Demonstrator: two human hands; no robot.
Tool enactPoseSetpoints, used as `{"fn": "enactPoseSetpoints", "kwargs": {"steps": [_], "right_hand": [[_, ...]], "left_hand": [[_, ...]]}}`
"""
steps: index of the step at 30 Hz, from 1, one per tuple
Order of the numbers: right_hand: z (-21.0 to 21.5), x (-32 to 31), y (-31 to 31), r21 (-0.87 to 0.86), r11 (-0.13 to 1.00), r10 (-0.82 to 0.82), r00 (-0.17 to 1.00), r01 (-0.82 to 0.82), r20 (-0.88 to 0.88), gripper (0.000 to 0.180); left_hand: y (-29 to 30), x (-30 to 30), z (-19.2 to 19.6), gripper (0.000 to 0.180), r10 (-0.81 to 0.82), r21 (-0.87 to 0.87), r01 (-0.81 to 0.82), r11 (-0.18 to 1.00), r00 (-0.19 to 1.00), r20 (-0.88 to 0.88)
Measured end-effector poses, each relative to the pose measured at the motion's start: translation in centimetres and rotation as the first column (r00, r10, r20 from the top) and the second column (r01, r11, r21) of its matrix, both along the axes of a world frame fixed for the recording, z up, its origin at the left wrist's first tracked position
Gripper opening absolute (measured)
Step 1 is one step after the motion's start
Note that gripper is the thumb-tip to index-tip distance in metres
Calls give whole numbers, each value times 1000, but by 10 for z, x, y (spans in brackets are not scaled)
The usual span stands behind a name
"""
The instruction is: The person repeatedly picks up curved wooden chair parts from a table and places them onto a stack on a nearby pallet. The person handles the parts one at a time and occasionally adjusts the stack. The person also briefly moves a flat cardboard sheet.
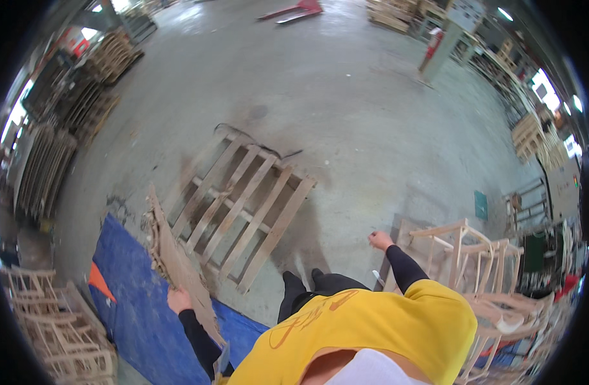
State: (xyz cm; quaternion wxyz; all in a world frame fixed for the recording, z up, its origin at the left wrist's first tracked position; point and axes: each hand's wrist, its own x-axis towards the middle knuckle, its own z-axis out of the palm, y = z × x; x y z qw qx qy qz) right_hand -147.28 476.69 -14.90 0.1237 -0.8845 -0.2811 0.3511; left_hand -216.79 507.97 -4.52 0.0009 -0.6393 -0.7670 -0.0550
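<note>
My left hand [179, 299] grips the edge of a brown cardboard sheet [190, 277], which is torn and ragged along its far left side. The sheet is tilted up over a blue tarp [137, 308] on the floor. Out to the right, my right hand [380, 240] hangs above the floor with its fingers curled in, and nothing shows in it. A slatted wooden pallet [243, 212] lies on the concrete ahead of my feet, just beyond the cardboard. A dark strap [259, 146] trails over the pallet's far edge.
Wooden chair frames [461, 256] stand close on my right, and more chair frames [57, 321] are at the lower left. Stacked pallets and panels [47, 170] line the left side. Far ahead is a red pallet jack [297, 11]. A pillar [445, 54] rises at the far right.
</note>
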Motion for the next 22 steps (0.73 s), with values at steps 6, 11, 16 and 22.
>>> {"fn": "enactPoseSetpoints", "kwargs": {"steps": [6, 11, 16, 22], "right_hand": [[-24, 39, -91, 236, 901, -348, 932, 363, -104, 29], [-32, 12, -139, -30, 975, -222, 948, 221, -229, 33], [-26, 54, -128, -309, 895, -438, 773, 323, -459, 34], [-73, 207, -86, 19, 983, -159, 899, 182, -407, 30]], "left_hand": [[79, 113, -186, 58, -584, -619, 587, 522, 775, 243], [14, 300, -203, 57, -352, -739, 601, 304, 792, 499], [4, 443, -196, 47, -270, -659, 699, 279, 715, 645], [63, 520, -229, 45, -256, -706, 566, 425, 824, 506]]}}
